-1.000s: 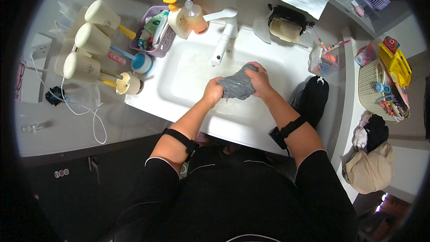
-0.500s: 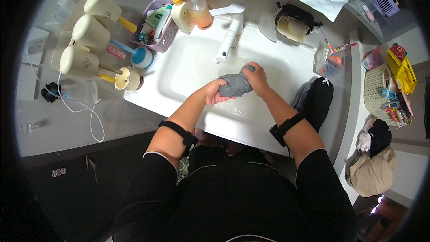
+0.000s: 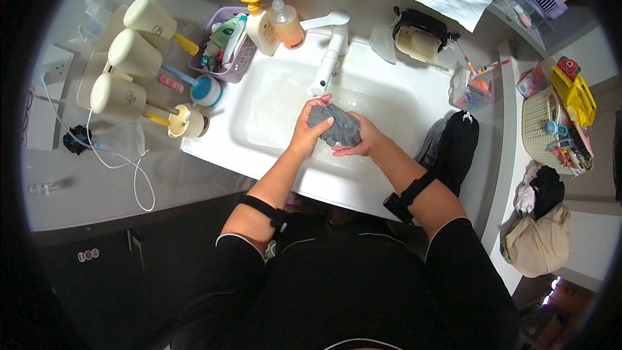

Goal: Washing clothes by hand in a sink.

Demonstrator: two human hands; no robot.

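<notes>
1. Right now we have a bunched grey cloth [image 3: 338, 126] between both hands, above the basin of the white sink [image 3: 249, 146], just below the faucet [image 3: 329, 68].
2. Our left hand [image 3: 306, 133] is closed around its left side, thumb across the top; our right hand [image 3: 365, 137] cups the other side, fingers reaching beneath. How hard we are squeezing, we cannot tell.
3. We could lose the bundle if it is wet and slick: loosening the right hand's support might let it slide into the basin.
4. Our left fingertips are close to the spout, so lifting carelessly could knock them against it; contact, if any, is unclear to us.
5. Water running down our arms might reach the black forearm straps [image 3: 414, 188].
6. On our right, a dark clothing bundle [image 3: 457, 149] lies along the sink's edge near our forearm, where a wide elbow swing could brush it.
7. Behind the basin's left side, a yellow-topped pump bottle [image 3: 262, 34] and an orange-liquid bottle [image 3: 287, 28] crowd the faucet handle, beside a purple basket [image 3: 241, 63]; they limit our reach there.
</notes>
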